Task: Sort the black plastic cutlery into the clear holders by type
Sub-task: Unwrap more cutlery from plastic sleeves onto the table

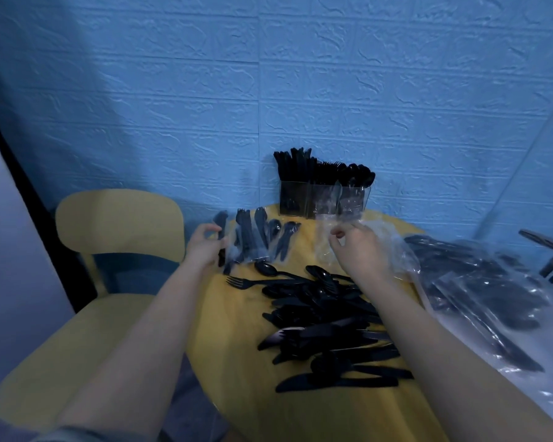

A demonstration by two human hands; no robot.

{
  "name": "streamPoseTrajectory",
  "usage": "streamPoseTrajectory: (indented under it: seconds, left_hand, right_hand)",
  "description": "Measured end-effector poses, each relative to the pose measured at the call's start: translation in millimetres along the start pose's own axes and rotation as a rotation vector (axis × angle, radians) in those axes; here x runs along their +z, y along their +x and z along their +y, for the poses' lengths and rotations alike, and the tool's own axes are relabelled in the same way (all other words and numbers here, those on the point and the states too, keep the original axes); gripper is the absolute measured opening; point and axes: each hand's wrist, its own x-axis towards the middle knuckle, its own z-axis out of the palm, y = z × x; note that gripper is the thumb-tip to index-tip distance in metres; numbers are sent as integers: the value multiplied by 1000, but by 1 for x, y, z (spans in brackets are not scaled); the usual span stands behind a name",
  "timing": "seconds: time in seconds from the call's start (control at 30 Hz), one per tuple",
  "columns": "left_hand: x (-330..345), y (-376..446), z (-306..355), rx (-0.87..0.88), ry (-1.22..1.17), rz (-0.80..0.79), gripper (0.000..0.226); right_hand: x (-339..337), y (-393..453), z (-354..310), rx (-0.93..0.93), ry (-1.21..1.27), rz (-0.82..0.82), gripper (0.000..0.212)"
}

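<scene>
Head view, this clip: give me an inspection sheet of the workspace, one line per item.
Surface: round yellow table, against the wall.
Job's things: clear holders at the far edge, already full of black cutlery; loose cutlery pile mid-table; wrapped cutlery packs far left.
Clutter: heap of plastic bags with cutlery on the right.
Hands: left hand pinches a wrapped pack; right hand pinches an empty clear wrapper.
Cables: nothing seen.
Surroundings: blue textured wall; yellow chair left.
</scene>
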Motion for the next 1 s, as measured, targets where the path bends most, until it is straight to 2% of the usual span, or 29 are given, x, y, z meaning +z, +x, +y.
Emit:
streamPoseTrajectory:
  seconds: [0.13, 0.27, 0.33, 0.5, 0.6, 0.67, 0.77, 0.83, 0.9, 1.0]
  left_hand:
    - [9, -28, 13, 6, -157, -73, 20]
    - [25, -67, 32, 90, -325, -163, 20]
    - [35, -90, 41, 134, -364, -194, 22]
    - [40, -128, 48, 253, -319, -190, 19]
    - [32, -136, 45, 484, -39, -40, 19]
    - [24, -142, 47, 654, 173, 28, 27]
    - [15, -148, 52, 940, 521, -31, 40]
    - [11, -154, 56, 1013, 672, -115, 46]
    - [8, -160, 61, 1028, 723, -155, 49]
    - [7, -171, 68, 1070, 788, -188, 27]
  right_hand:
    - [-5, -18, -15, -24, 162, -71, 20]
    - [-19, -40, -49, -1, 444, -282, 31]
    - [-21, -50, -62, 38, 584, -336, 36]
    - [-33, -64, -62, 105, 725, -165, 17]
    - [-47, -72, -53, 88, 707, -140, 16]
    - [-57, -78, -47, 48, 655, -143, 17]
    - [-72, -89, -43, -18, 587, -171, 16]
    - [-80, -97, -41, -49, 557, -173, 15]
    - [-87, -103, -40, -71, 508, -158, 13]
    - [-94, -110, -38, -66, 473, -117, 10]
